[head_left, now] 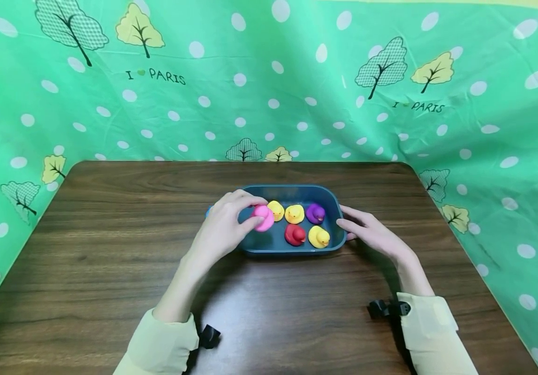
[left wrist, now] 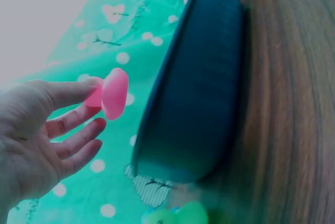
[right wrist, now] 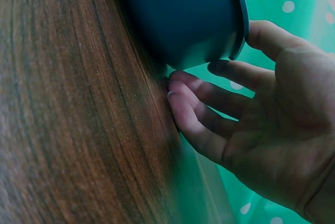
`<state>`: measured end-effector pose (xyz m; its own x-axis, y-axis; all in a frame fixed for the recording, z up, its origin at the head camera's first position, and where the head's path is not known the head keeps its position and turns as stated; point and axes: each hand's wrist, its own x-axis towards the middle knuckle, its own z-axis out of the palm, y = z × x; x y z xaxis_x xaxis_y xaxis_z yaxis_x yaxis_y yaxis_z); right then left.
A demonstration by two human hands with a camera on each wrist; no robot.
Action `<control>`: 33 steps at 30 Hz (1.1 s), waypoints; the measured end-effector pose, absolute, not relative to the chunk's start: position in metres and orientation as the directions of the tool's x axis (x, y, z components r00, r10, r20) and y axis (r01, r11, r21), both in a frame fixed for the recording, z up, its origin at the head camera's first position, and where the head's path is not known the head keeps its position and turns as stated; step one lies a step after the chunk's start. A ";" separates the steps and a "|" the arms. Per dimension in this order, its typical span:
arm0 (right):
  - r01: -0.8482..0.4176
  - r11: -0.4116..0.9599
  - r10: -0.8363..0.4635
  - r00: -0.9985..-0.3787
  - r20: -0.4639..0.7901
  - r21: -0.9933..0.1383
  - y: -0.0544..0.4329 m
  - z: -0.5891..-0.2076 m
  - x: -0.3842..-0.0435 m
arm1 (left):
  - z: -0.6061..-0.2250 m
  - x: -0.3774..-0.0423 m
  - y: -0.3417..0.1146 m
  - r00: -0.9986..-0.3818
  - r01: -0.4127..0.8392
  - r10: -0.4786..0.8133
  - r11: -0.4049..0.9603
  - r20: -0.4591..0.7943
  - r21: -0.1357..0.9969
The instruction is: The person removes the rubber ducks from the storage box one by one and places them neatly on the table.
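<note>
My left hand (head_left: 224, 221) pinches a pink rubber duck (head_left: 264, 217) between thumb and fingers, above the left part of a dark blue tray (head_left: 269, 247). In the left wrist view the duck (left wrist: 115, 93) is raised beside the tray wall. Inside the tray sit several other ducks: yellow (head_left: 294, 214), purple (head_left: 315, 213) and red (head_left: 295, 235) among them. At the tray's right end, my right hand (head_left: 374, 234) touches the rim and outer wall with loosely extended fingers. The right wrist view shows its thumb (right wrist: 269, 38) against the rim.
A bit of something blue (head_left: 209, 211) peeks out behind the left hand. Near the tray's end, a blurred green thing (left wrist: 191, 214) shows in the left wrist view. The brown wooden table (head_left: 86, 250) is bordered by green dotted cloth (head_left: 269, 120) at the back and sides.
</note>
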<state>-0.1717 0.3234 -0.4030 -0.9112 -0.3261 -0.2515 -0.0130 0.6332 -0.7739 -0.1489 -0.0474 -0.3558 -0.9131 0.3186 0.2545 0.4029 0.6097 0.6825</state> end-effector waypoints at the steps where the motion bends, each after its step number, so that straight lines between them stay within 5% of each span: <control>1: -0.013 0.633 -0.326 -0.911 -0.251 -0.774 0.323 -0.403 -0.172 | -0.354 -0.148 -0.051 -0.914 0.401 0.308 0.606 0.262 0.687; 18: -0.014 0.641 -0.316 -0.916 -0.248 -0.767 0.324 -0.405 -0.173 | -0.352 -0.142 -0.110 -0.921 0.382 0.141 0.519 0.364 0.765; 33: -0.016 0.635 -0.323 -0.914 -0.247 -0.772 0.323 -0.406 -0.174 | -0.372 -0.147 -0.137 -0.965 0.261 0.080 0.429 0.251 0.865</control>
<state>-0.1738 0.3226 -0.4059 -0.9137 -0.3230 -0.2466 -0.0162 0.6353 -0.7721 -0.1467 -0.1373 -0.3723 -0.9646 0.0795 0.2515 0.2608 0.4294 0.8646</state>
